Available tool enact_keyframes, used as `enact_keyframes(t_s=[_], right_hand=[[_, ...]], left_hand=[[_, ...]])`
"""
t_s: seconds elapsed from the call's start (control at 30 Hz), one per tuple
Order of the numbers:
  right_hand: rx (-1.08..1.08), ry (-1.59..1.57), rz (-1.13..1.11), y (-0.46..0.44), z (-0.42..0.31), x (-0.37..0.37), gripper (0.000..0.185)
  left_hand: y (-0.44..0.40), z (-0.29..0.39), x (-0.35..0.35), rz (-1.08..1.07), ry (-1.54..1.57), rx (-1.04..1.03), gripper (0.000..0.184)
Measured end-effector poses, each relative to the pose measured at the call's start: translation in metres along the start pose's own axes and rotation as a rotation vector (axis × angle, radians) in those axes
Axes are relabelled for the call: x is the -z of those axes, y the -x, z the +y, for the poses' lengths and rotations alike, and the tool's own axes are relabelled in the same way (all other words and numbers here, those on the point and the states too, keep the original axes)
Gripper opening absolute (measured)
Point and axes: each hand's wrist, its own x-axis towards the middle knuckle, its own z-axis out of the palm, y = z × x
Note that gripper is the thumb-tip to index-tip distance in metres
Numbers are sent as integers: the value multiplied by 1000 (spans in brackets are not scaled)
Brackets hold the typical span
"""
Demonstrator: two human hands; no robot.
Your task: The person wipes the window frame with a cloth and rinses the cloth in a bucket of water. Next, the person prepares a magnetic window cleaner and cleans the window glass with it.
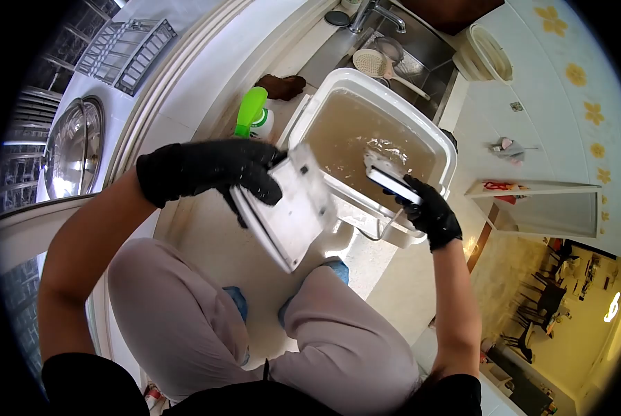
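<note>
My left hand (213, 172), in a black glove, is closed on the edge of a white rectangular panel (293, 208). The panel is tilted and blurred, with small dark holes and a dark edge strip. My right hand (432, 213), also black-gloved, grips a white bar-shaped tool with a dark stripe (393, 184). This tool is held over the near right part of a white plastic tub (449, 156). Murky brownish water (345, 132) fills much of the tub, with splashes or foam just beyond the tool. The tool's underside is hidden.
Behind the tub is a metal sink with a faucet (386, 17), a strainer (370, 62) and a ladle-like utensil. A green-topped bottle (251, 111) and a brown cloth (281, 87) lie left of the tub. A wire rack (126, 55) stands far left. My knees flank the floor below.
</note>
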Motion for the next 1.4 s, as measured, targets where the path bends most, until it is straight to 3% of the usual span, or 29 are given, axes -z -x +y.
enact_keyframes(t_s=[0.17,0.23,0.4,0.57,0.63,0.67,0.7,0.77,0.83,0.9,1.03,1.1,1.13,1.17,1.23,1.27,1.3,1.4], right_hand=[[48,-90,1,19,-11,1,26],[36,-123,34,27,-20,-16,26],[108,-61,149,15,-13,-5,28],[212,-82,202,19,7,-24,35],[229,-48,291,23,13,-30,38],[227,-60,277,27,18,-31,40],[212,-61,288,30,24,-30,42],[135,-191,258,46,25,-45,39],[193,-195,227,57,34,-60,38],[235,-124,180,63,35,-73,37],[294,-75,120,59,43,-78,41],[251,288,119,81,46,-89,48],[175,213,51,76,65,-69,54],[213,303,166,84,74,-74,48],[696,1215,535,77,89,-67,48],[816,1091,611,71,89,-67,46],[857,1202,646,67,82,-64,43],[881,1296,562,65,35,-84,37]], left_hand=[[-31,-59,10,-202,-19,107,49],[-52,-98,11,-158,206,327,47],[-94,-212,4,-103,336,281,49],[-79,-244,-22,114,414,162,49],[-78,-246,-18,198,102,209,43],[-83,-239,-8,251,-659,60,34],[-87,-232,0,253,-663,54,34],[-70,-141,-12,264,-923,72,42],[-76,-100,-32,247,101,-283,54],[-62,-25,-54,138,442,-203,32],[-123,-15,-68,-128,514,-207,35],[-129,-28,-58,-195,519,-270,41],[-133,-40,-51,-169,492,-256,41],[-132,-48,-44,-145,462,-240,42],[-124,-56,-35,-124,455,-193,45],[-125,-60,-32,-107,461,-208,43],[-126,-63,-29,-89,466,-225,41],[-128,-70,-23,-131,566,-186,39]])
